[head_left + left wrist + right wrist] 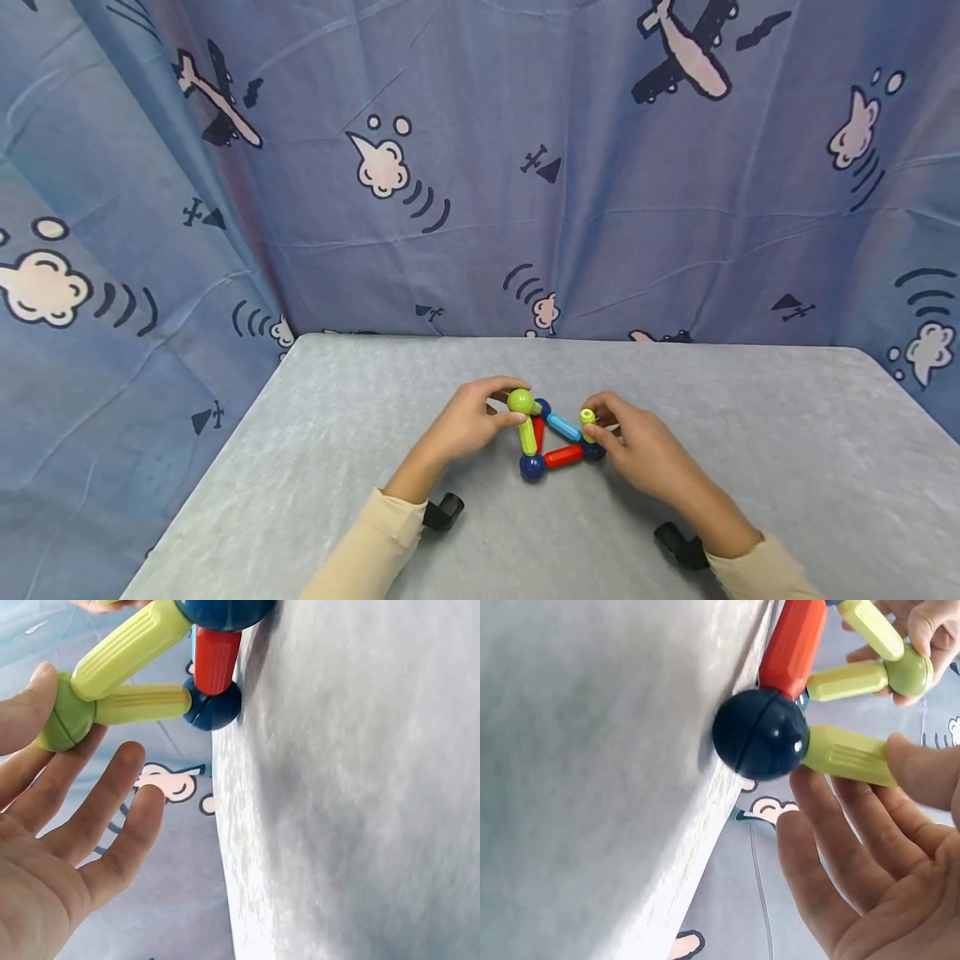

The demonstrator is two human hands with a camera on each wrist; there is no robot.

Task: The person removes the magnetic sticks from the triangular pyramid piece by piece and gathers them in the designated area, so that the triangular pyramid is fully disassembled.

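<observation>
Triangle (563,456) sits between left hand (468,425) and right hand (648,450) on the table (300,467), blue balls (532,467) all linked! Left pinches the green ball (521,401), two green rods (528,436) meeting there; right pinches a third rod (588,421), seated below, top unjoined: seemingly the link left. Spare fingers spread loosely.

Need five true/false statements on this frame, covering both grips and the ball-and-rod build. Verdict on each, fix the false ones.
1. The left-hand grip holds the light-green plastic ball. True.
2. The right-hand grip is empty. False: the right-hand grip pinches an upright yellow-green plastic rod.
3. Three dark-blue plastic balls show in the build. True.
4. The light-blue plastic rod attaches to the light-green plastic ball. False: the light-blue plastic rod runs between two dark-blue plastic balls.
5. Two other yellow-green rods meet at the light-green plastic ball. True.
</observation>
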